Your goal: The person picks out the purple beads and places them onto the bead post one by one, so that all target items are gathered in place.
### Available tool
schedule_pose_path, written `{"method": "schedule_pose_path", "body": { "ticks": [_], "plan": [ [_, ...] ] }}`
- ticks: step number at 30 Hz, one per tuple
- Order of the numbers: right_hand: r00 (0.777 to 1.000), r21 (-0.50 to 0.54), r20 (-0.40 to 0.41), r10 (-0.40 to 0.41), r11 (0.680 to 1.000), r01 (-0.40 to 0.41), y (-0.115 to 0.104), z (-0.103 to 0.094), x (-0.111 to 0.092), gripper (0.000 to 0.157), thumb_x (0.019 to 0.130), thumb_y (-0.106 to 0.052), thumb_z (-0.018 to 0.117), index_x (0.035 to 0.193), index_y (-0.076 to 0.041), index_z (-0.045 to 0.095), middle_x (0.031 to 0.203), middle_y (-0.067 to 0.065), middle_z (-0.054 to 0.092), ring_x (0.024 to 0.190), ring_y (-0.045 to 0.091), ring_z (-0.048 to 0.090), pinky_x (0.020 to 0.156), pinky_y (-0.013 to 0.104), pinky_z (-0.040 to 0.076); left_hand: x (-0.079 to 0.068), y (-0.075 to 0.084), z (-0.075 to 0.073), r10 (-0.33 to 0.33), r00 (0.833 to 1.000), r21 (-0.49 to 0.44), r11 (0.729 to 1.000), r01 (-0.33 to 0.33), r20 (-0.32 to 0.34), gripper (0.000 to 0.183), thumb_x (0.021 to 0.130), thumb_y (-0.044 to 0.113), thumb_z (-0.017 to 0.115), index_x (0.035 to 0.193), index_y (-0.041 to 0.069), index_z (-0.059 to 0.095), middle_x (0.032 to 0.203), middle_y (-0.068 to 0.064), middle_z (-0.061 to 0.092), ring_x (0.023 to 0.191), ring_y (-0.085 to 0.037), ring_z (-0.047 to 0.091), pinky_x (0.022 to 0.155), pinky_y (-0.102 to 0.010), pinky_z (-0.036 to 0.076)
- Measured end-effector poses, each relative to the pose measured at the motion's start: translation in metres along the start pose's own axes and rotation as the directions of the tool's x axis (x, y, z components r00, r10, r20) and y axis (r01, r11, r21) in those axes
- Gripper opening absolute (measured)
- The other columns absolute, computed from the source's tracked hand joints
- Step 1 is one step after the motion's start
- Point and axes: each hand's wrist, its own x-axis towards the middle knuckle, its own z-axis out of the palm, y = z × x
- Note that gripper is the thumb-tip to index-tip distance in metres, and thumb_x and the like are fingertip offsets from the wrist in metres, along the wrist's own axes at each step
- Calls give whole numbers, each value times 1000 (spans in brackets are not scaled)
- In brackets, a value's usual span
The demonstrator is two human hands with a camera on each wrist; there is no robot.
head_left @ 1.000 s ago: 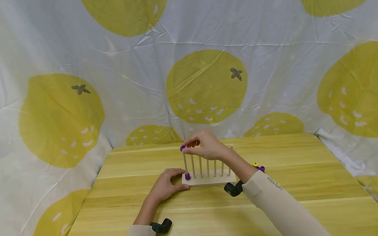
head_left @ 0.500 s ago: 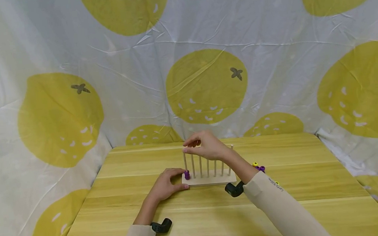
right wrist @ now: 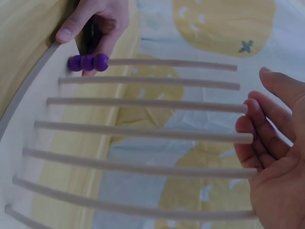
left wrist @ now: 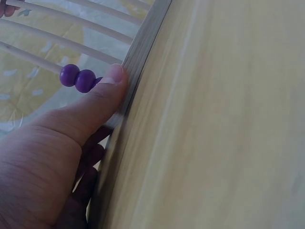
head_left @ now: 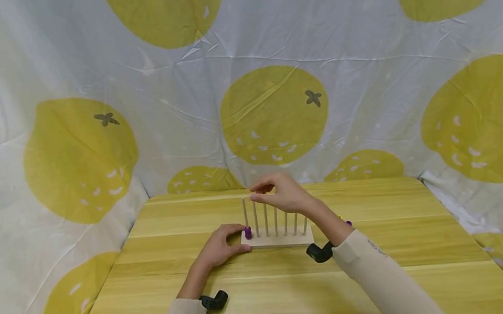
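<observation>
A pale wooden peg board (head_left: 281, 239) with several upright pegs stands on the table. Three purple beads (right wrist: 87, 62) are stacked at the bottom of its leftmost peg. My left hand (head_left: 219, 248) grips the board's left end, with the thumb (left wrist: 112, 78) on the front edge and fingers reaching behind. Beside the peg tops is my right hand (head_left: 284, 195), its fingers loosely bent and nothing between thumb and fingertips. In the right wrist view, that hand (right wrist: 281, 143) is at the free ends of the bare pegs.
Loose purple beads (head_left: 349, 223) and yellow beads (head_left: 340, 217) lie right of the board, partly hidden by the right forearm. A lemon-print curtain (head_left: 177, 123) hangs behind the wooden table (head_left: 263, 295).
A purple bead let go by my right hand at the leftmost peg's top has dropped onto the other beads. The right hand has moved slightly right; the left stays on the board.
</observation>
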Motion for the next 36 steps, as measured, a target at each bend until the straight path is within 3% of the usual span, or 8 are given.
{"method": "schedule_pose_path", "body": {
  "ticks": [8,15,27,36],
  "plan": [
    [999,-18,-40,-2,1000,1,10,-18,-18,28,98,-35,72,120,-19,77,106,-5,74,96,11,66,90,44,58,-3,-2,1,-21,1000,-11,1000,21,14,62,81,49,86,135,23,68,143,-1,63,140,-30,52,119,-53,39],
    [994,-17,-86,70,997,-71,23,-32,-39,29,98,-38,72,121,-21,76,107,-6,72,99,13,65,89,39,56,-2,-2,0,-10,1000,-14,1000,11,16,65,82,50,84,137,20,66,144,-4,62,141,-32,51,119,-54,39],
    [977,-9,-174,124,992,-127,48,-56,-78,31,98,-40,71,123,-22,75,112,-3,71,100,15,63,90,44,54,0,0,0,-3,1000,1,1000,3,16,63,82,51,84,135,22,67,143,-3,62,140,-31,52,119,-53,40],
    [957,5,-205,204,978,-207,70,-66,-105,33,97,-42,72,122,-22,75,107,-4,72,98,17,65,83,36,56,-1,0,-2,2,1000,11,1000,-2,30,67,83,53,83,140,24,64,146,-2,61,142,-32,50,119,-55,39]
  ]
}}
